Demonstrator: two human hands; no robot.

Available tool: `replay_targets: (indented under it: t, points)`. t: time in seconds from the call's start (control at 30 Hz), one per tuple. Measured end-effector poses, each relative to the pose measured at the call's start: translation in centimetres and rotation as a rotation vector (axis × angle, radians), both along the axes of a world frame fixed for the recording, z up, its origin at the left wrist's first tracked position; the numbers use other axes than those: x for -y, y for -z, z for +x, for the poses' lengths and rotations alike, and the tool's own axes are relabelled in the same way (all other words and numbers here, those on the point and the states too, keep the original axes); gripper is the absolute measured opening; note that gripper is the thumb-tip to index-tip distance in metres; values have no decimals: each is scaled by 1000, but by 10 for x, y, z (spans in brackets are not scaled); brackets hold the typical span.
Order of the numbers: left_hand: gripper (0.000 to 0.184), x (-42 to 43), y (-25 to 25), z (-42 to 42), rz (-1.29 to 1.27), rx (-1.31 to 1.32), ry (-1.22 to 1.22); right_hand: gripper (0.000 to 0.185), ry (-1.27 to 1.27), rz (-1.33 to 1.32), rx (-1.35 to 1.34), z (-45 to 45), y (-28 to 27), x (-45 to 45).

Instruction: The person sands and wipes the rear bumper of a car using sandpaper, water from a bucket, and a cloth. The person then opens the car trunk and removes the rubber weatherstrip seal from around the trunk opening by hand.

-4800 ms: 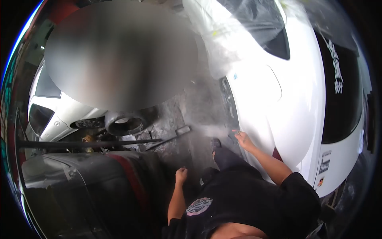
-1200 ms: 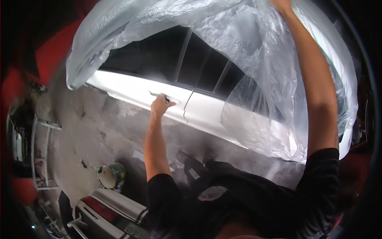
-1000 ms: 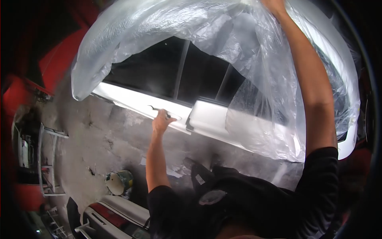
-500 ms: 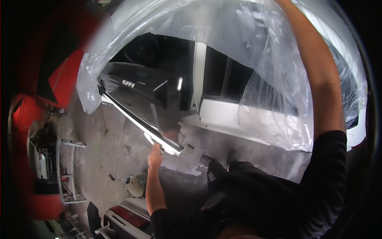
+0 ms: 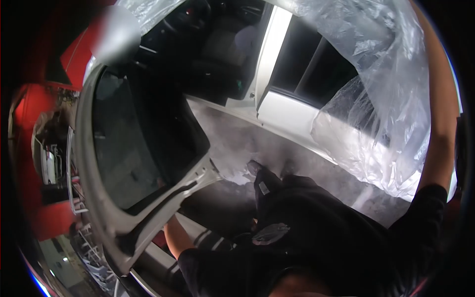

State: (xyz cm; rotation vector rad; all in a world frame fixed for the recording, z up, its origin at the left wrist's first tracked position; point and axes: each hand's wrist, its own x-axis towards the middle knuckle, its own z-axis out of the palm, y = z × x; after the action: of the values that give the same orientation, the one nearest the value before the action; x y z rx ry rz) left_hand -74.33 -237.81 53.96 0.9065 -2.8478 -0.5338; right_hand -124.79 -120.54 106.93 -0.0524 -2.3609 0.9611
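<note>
The white car's front door [image 5: 140,218] stands swung wide open, with its window frame and inner side facing me. My left forearm [image 5: 176,238] reaches up to the door's edge, and my left hand is hidden behind it. My right arm [image 5: 442,114] is raised along the right side, over the clear plastic sheeting [image 5: 396,99] draped on the car; its hand lies beyond the top of the picture. Through the doorway, the dark car interior [image 5: 208,44] shows a steering wheel [image 5: 185,17].
The white rear door [image 5: 287,111] is closed, partly under the plastic. My shoes [image 5: 254,166] stand on the dusty grey floor [image 5: 227,131]. Metal racks [image 5: 94,252] and red panels [image 5: 37,148] are at the left. Behind the open door lies a light-coloured car part [image 5: 198,230].
The front door has swung outward toward the lower left, uncovering the interior. My left hand, seen before at its outer handle, is now behind the door. The view has shifted.
</note>
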Motion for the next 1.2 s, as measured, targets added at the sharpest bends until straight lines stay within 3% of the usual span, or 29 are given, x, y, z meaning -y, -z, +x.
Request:
replay_targets:
  t: [0.07,0.17,0.23,0.27,0.33,0.4,0.47,0.6,0.67,0.7,0.77,0.9,1.2]
  points:
    - [63,6,3,31,291,-243,-190,33,370,750,-378,102,35,214]
    - [71,1,21,85,839,-636,-459,29,109,590,-353,133,39,261]
    - [72,14,62,123,1205,-847,-611,34,67,623,-363,129,36,270]
    - [70,-35,33,95,1178,-950,-914,37,57,664,-368,126,37,273]
    - [62,-67,37,66,1233,-1154,-804,42,39,771,-383,114,31,265]
    - [58,-105,16,1,1035,-1586,-1006,48,14,892,-398,102,28,262]
    - [45,-125,1,-24,966,-1749,-1159,54,11,1045,-428,80,20,248]
    - [46,-124,14,-33,962,-1778,-1254,63,5,1226,-478,42,4,193]
    - [47,-116,27,-32,970,-1761,-1272,57,1,1513,-850,8,-1,147]
    - [48,-112,31,-31,975,-1761,-1281,57,8,1505,-865,4,-2,154]
    - [50,-105,37,-24,982,-1754,-1292,55,-57,1317,-787,17,4,170]
    - [53,-83,43,-9,1016,-1699,-1294,54,-161,1287,-626,65,3,240]
    - [63,-35,79,30,1192,-1521,-1365,51,-287,1235,-356,51,54,297]
